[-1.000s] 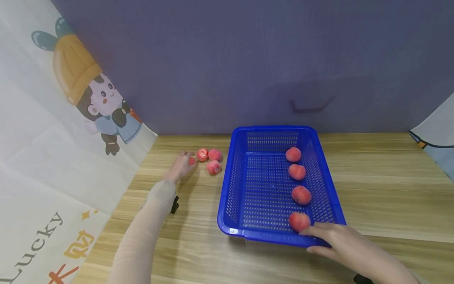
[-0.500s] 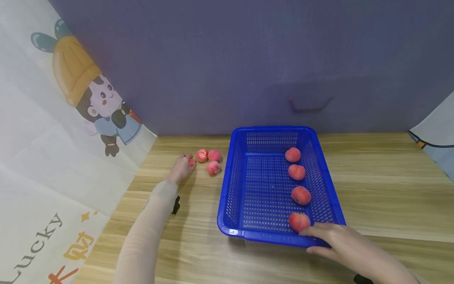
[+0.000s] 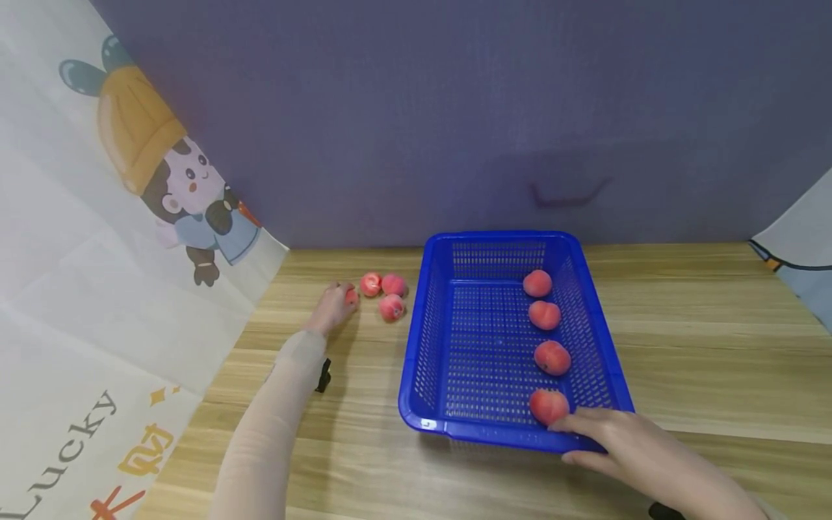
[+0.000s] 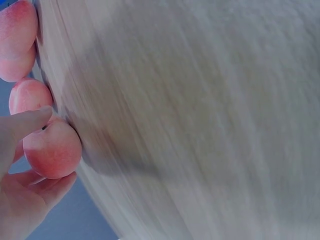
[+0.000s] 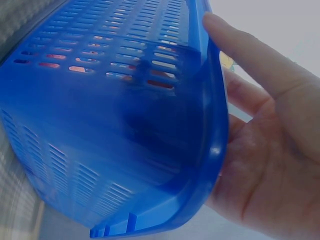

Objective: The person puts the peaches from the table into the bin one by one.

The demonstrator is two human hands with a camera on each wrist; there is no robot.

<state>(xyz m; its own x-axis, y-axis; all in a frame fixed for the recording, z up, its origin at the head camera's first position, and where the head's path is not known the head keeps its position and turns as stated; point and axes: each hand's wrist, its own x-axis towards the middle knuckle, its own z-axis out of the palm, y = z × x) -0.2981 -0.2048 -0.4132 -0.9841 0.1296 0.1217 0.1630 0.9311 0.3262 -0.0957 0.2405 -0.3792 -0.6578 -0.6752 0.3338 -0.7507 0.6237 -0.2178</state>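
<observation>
At the left of the table, my left hand [image 3: 330, 309] pinches a pinkish-red peach [image 4: 53, 152], with the thumb on one side and the fingers on the other, as the left wrist view shows. Close beside it lie 3 more peaches, the lower one [image 3: 391, 308] nearest the basket. A blue perforated plastic basket [image 3: 477, 432] stands in the middle. My right hand [image 3: 620, 442] holds its front right rim between thumb and fingers. Along the basket's right side sit several peaches in a row, the front peach [image 3: 549, 406] right by my right fingertips.
The wood-grain table [image 3: 702, 347] runs back to a purple-grey panel [image 3: 416, 123]. On the left hangs a white sheet [image 3: 84, 310] with a cartoon figure and lettering. A black cable [image 3: 793, 267] shows at the right edge.
My left hand has drawn back very slightly, its fingers settling around the peach. My right hand, the basket and the other peaches have stayed in place.
</observation>
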